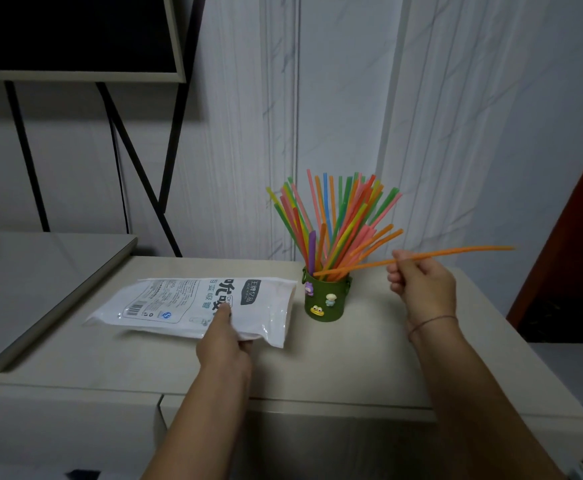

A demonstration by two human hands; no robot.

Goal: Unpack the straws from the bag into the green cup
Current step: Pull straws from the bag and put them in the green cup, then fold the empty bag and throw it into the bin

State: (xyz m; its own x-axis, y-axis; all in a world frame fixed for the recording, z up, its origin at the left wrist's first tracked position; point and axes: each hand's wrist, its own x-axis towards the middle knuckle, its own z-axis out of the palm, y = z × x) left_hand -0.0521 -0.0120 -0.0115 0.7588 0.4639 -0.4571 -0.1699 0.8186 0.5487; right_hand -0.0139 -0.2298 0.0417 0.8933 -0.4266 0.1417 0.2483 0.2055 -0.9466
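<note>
A green cup [325, 299] with small cartoon figures on its side stands on the beige cabinet top [352, 358]. Several coloured straws [335, 216] fan out of it. My right hand [421, 285], to the right of the cup, pinches a long orange straw [463, 252] that lies nearly level, its left tip at the cup's rim. A white plastic bag [193, 304] with printed text lies flat to the left of the cup. My left hand [224, 337] grips the bag's near edge, thumb on top.
A lower grey surface [40, 282] adjoins the cabinet on the left. Black metal legs [134, 161] and a dark framed panel [75, 32] stand behind it. A pale marbled wall [352, 98] runs close behind the cup. A dark red edge [577, 237] is at the right.
</note>
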